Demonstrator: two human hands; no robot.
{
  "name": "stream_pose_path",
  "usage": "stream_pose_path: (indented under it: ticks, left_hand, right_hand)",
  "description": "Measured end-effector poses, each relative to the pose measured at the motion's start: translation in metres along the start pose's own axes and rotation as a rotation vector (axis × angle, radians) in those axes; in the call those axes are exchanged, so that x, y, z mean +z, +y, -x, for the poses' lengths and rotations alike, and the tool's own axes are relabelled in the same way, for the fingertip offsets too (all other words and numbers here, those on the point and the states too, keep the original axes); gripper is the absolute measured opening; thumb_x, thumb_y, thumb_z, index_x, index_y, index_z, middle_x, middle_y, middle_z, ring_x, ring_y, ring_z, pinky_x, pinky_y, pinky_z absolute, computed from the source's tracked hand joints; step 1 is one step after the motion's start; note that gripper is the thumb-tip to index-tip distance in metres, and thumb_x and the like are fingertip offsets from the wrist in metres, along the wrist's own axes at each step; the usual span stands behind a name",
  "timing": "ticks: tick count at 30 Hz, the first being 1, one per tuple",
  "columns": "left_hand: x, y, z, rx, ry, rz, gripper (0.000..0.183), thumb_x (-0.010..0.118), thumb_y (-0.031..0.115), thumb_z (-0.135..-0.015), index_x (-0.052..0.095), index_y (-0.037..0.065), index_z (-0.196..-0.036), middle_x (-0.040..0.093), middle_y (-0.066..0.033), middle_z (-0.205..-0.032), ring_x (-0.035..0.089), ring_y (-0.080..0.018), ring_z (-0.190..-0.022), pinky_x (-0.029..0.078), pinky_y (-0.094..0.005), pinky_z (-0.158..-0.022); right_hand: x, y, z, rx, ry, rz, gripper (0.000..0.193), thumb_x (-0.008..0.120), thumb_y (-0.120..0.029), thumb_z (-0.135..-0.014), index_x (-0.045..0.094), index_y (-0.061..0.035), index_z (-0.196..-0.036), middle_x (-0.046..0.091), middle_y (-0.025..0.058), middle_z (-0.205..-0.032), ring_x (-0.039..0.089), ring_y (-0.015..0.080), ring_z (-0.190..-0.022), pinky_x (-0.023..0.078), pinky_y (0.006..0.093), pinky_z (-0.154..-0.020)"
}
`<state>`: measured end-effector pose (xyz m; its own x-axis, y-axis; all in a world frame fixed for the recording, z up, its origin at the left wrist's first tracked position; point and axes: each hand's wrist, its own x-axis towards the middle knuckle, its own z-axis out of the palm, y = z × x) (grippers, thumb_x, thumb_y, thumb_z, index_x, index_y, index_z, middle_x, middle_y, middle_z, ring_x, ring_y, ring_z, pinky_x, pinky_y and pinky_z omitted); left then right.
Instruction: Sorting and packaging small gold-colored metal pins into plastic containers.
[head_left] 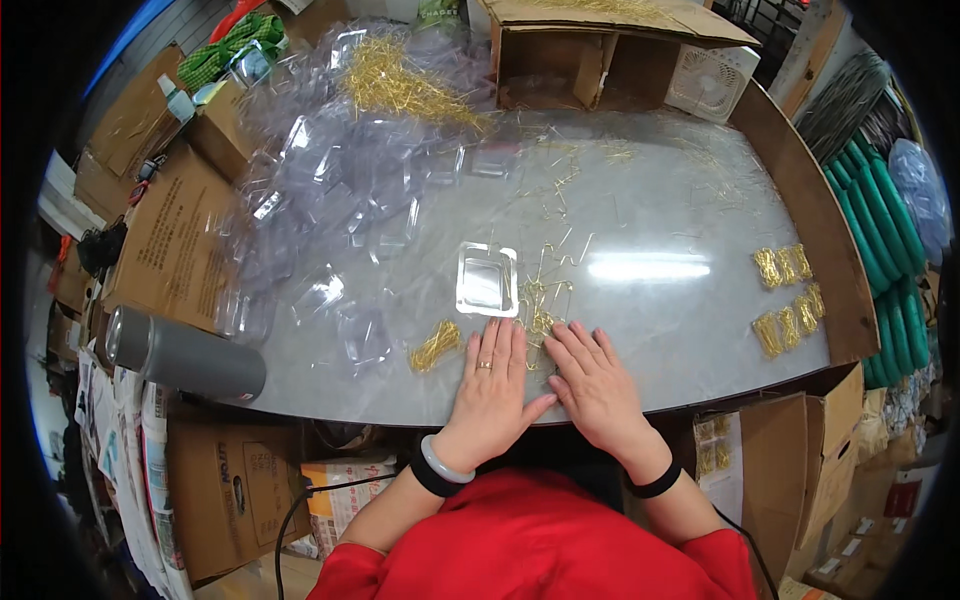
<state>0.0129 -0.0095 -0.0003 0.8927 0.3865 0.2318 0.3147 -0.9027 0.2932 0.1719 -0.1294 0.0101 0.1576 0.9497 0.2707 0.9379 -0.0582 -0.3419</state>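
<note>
My left hand (488, 385) lies flat and open near the table's front edge, fingers together. Its fingertips meet the lower rim of a clear plastic blister shell (487, 282). Just left of that hand is a bundle of gold wire hooks (435, 346). My right hand (594, 388) rests palm down, its fingers slightly spread and nothing held in them. Loose gold hooks (545, 300) lie scattered in front of and between both hands, some close to the right fingertips. What is under the palms is hidden.
Clear plastic shells (330, 170) pile up at left, with a heap of gold hooks (405, 80) on top. More gold bundles (785, 300) stand in rows at right, by a cardboard wall (820, 220). A grey bottle (185, 355) lies at front left; a white fan (710, 82) sits behind.
</note>
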Motion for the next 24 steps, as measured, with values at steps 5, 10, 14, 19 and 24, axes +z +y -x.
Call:
stream_pose_path:
  ticks: [5,10,14,19,24]
  left_hand:
    - [-0.006,0.006,-0.004,-0.053,0.005,0.092,0.105,0.074,0.052,-0.086,0.025,-0.015,-0.151,0.029,-0.0326,-0.156,0.023,-0.0475,-0.150,0.019,-0.0581,-0.122]
    - [0.005,0.026,-0.017,-0.184,0.105,0.056,0.106,0.075,0.054,-0.084,0.028,-0.016,-0.149,0.033,-0.0319,-0.153,0.027,-0.0482,-0.146,0.021,-0.0584,-0.121]
    - [0.009,0.027,-0.022,-0.202,0.114,-0.006,0.094,0.073,0.049,-0.085,0.038,-0.014,-0.145,0.039,-0.0290,-0.150,0.033,-0.0460,-0.142,0.024,-0.0592,-0.118]
    - [0.006,0.010,-0.015,-0.104,0.114,-0.032,0.070,0.069,0.036,-0.091,0.048,-0.008,-0.141,0.046,-0.0224,-0.147,0.038,-0.0411,-0.140,0.027,-0.0561,-0.118]
    - [-0.003,-0.006,-0.006,-0.045,0.098,0.072,0.062,0.069,0.026,-0.093,0.049,-0.002,-0.143,0.047,-0.0196,-0.146,0.039,-0.0400,-0.140,0.029,-0.0546,-0.119]
  right_hand:
    - [-0.029,0.007,0.005,0.092,0.059,-0.307,0.035,0.064,-0.008,-0.094,0.059,-0.0003,-0.128,0.057,0.0234,-0.135,0.055,0.0389,-0.127,0.047,0.0476,-0.104]
    - [-0.061,0.050,-0.047,0.237,-0.317,-0.175,0.029,0.069,-0.024,-0.091,0.068,0.0041,-0.099,0.068,0.0250,-0.098,0.066,0.0440,-0.092,0.054,0.0471,-0.083]
    - [-0.036,0.045,-0.099,0.241,-0.285,-0.035,0.039,0.071,-0.030,-0.086,0.067,0.0084,-0.091,0.067,0.0266,-0.087,0.066,0.0443,-0.088,0.054,0.0498,-0.080]
    - [-0.006,0.044,-0.115,0.103,-0.140,-0.091,0.036,0.073,-0.025,-0.083,0.065,0.0082,-0.093,0.067,0.0261,-0.088,0.067,0.0421,-0.087,0.053,0.0499,-0.077]
    - [-0.022,0.044,-0.094,0.072,-0.247,-0.300,0.024,0.071,-0.017,-0.085,0.066,0.0008,-0.101,0.067,0.0200,-0.093,0.067,0.0393,-0.087,0.054,0.0475,-0.077]
